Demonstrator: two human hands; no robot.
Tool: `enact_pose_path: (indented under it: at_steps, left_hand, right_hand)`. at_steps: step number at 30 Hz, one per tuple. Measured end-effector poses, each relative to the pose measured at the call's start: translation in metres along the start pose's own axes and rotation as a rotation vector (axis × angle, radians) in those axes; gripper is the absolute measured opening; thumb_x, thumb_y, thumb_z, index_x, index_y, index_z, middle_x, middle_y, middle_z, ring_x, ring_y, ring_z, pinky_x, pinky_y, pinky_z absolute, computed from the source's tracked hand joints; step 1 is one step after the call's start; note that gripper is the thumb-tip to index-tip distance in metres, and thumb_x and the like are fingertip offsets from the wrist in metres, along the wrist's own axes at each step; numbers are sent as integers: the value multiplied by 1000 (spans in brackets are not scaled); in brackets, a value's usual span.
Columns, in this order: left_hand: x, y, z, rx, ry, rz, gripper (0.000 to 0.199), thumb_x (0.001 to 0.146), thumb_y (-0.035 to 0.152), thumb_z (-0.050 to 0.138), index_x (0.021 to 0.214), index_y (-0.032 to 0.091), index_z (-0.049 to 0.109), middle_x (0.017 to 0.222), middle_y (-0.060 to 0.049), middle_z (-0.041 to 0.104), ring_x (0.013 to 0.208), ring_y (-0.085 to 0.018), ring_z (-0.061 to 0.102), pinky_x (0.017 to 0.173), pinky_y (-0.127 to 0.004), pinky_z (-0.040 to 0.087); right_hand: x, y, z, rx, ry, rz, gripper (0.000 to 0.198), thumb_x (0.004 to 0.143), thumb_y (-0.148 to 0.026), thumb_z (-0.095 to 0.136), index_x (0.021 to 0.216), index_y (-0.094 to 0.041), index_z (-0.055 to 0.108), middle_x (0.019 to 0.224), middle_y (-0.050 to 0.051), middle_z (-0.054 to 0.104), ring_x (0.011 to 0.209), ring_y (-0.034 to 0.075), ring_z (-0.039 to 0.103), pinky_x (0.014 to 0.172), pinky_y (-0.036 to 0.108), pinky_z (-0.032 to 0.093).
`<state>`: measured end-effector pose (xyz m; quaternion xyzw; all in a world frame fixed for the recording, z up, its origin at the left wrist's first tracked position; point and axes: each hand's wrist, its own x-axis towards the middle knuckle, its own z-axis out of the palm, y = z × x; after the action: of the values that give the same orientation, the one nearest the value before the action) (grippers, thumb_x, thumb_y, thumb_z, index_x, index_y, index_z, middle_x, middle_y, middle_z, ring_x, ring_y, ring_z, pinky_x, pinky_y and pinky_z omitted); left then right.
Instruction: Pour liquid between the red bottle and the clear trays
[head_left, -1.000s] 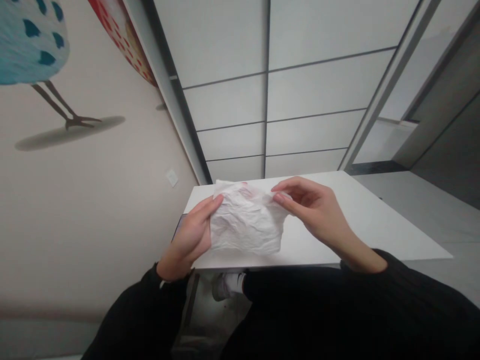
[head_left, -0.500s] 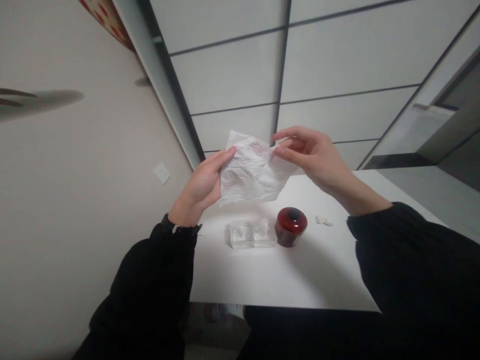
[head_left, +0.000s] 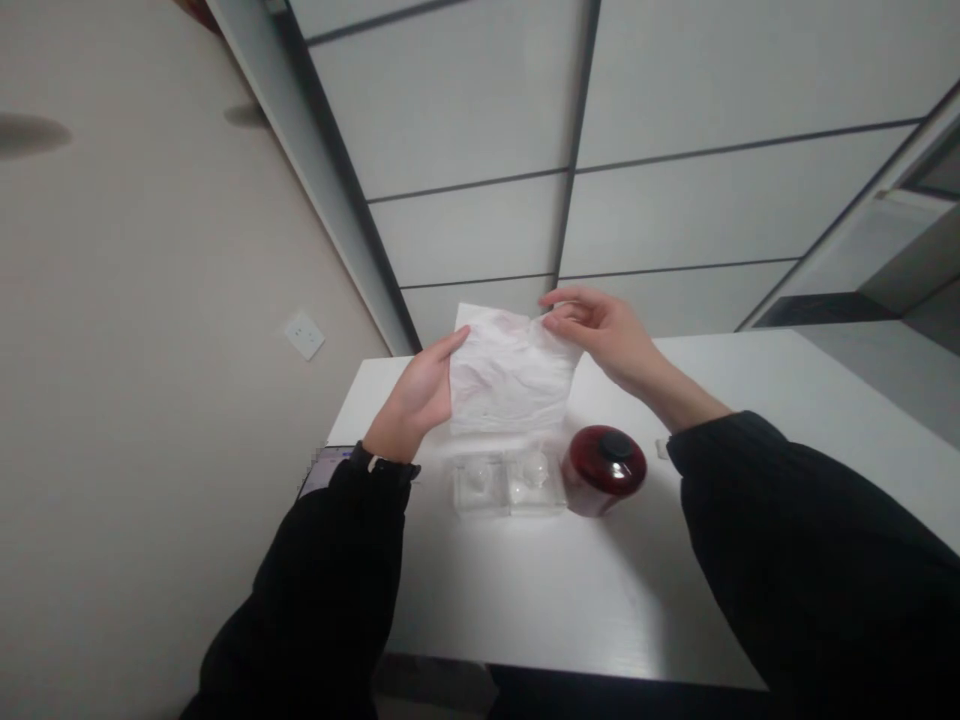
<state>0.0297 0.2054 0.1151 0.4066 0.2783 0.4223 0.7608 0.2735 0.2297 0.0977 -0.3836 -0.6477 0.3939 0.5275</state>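
A white, wrinkled tissue [head_left: 514, 375] is held up above the table, stretched between both hands. My left hand [head_left: 420, 395] grips its left edge, thumb in front and the fingers hidden behind. At the upper right corner, my right hand [head_left: 592, 325] pinches the tissue between thumb and fingertips. Below it stand two clear containers side by side, the left one [head_left: 481, 485] and the right one [head_left: 536, 482], each with a rounded clear shape inside. Touching or very near the right one is a dark red, glossy round jar [head_left: 604, 470] with a black knob on top.
The white table [head_left: 525, 590] reaches to a panelled cabinet front [head_left: 480, 110] behind it. A small pale object [head_left: 661, 448] lies by my right sleeve. Beside my left sleeve is part of a flat screen-like device [head_left: 322, 468]. The wall at left has a socket [head_left: 304, 335].
The tissue looks flatter and more spread out, still held by both hands. The camera view has shifted, bringing the flat device at left into sight. My right sleeve now partly covers the small pale object.
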Motion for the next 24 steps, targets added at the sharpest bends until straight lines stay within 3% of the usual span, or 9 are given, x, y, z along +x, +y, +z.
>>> enact_pose_path:
  at_steps: [2,4,5,8,10,13,16,20,24]
  left_hand:
    - [16,-19,-21,172,48,-9,41,102,39,57,123,10,75,123,-18,79,128,-35,71,116,-49,51]
    - [30,-39,-44,529,235,48,44,104,41,50,121,9,76,124,-22,78,126,-35,72,112,-47,53]
    - [35,-47,-54,604,295,65,43,102,39,55,125,9,74,132,-23,75,131,-36,69,114,-48,51]
    - [41,-62,-83,771,437,114,54,97,29,65,149,13,57,158,-24,57,144,-35,59,121,-51,44]
    - [39,-66,-96,892,470,128,59,98,24,63,154,13,51,163,-25,50,139,-34,62,119,-53,45]
    - [33,-68,-102,1077,385,156,47,97,22,64,144,16,63,156,-19,59,132,-31,66,118,-52,48]
    - [24,-68,-98,1255,248,191,29,93,19,71,121,20,78,144,-13,66,137,-31,61,126,-50,40]
    - [10,-66,-90,1417,98,192,24,84,17,83,107,22,83,140,-12,66,136,-33,61,126,-51,40]
    - [0,-65,-87,1747,-8,242,17,90,23,81,107,23,82,140,-10,66,131,-30,62,118,-47,48]
  right_hand:
    - [9,32,1,-120,-67,78,49,88,-52,78,125,-20,71,97,7,81,83,20,75,75,33,59]
    - [14,64,3,-275,-119,160,44,96,-49,69,125,-16,71,99,11,81,80,19,74,71,32,58]
    - [16,79,4,-311,-116,178,40,98,-47,67,121,-15,72,101,13,81,79,20,74,70,32,58]
    - [14,114,6,-436,-83,191,24,97,-36,70,109,-16,75,113,16,81,90,23,76,85,38,60]
    - [11,128,4,-511,-79,180,20,94,-33,73,108,-18,76,116,15,80,95,25,76,93,41,60]
    - [7,140,-3,-599,-90,144,21,91,-28,75,111,-21,76,116,13,80,98,27,76,96,44,60]
    - [4,141,-12,-653,-110,86,22,90,-24,74,112,-22,76,123,13,77,100,28,76,96,46,60]
    - [-11,131,-21,-678,-151,-56,22,93,-28,73,114,-24,77,145,14,65,128,32,67,113,52,52]
    - [-40,128,-20,-674,-237,-169,18,91,-36,78,107,-28,81,129,11,72,124,31,69,113,51,53]
